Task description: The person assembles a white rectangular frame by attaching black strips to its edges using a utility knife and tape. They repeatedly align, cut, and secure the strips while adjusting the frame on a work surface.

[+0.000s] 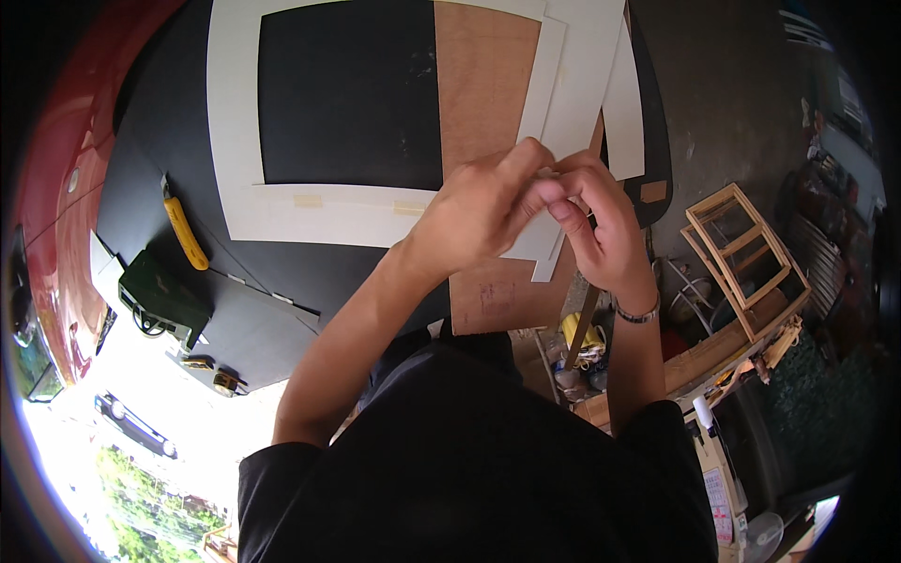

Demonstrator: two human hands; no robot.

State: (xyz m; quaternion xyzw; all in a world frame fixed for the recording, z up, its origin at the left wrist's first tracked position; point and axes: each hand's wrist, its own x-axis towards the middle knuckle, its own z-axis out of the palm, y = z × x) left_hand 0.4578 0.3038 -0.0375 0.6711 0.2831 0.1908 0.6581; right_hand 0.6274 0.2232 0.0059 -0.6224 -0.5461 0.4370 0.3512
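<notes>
My left hand (469, 208) and my right hand (608, 223) meet over the table, fingertips together in a pinch. Something small and pale seems to be between them, but it is too hidden to name. Below and beyond the hands lies a flat white frame (233, 141), with short beige tape strips (308, 201) on its near side. White strips of board (580, 103) overlap at the frame's right side. Under them is a brown wooden board (483, 70); its near end juts out toward my body.
On the black tabletop (352, 281) at left rest a yellow utility knife (185, 230) and a dark green box (161, 296). Small yellow-and-black items (227, 382) lie near the edge. A wooden frame (746, 253) leans among clutter at right. A red car (70, 159) stands at far left.
</notes>
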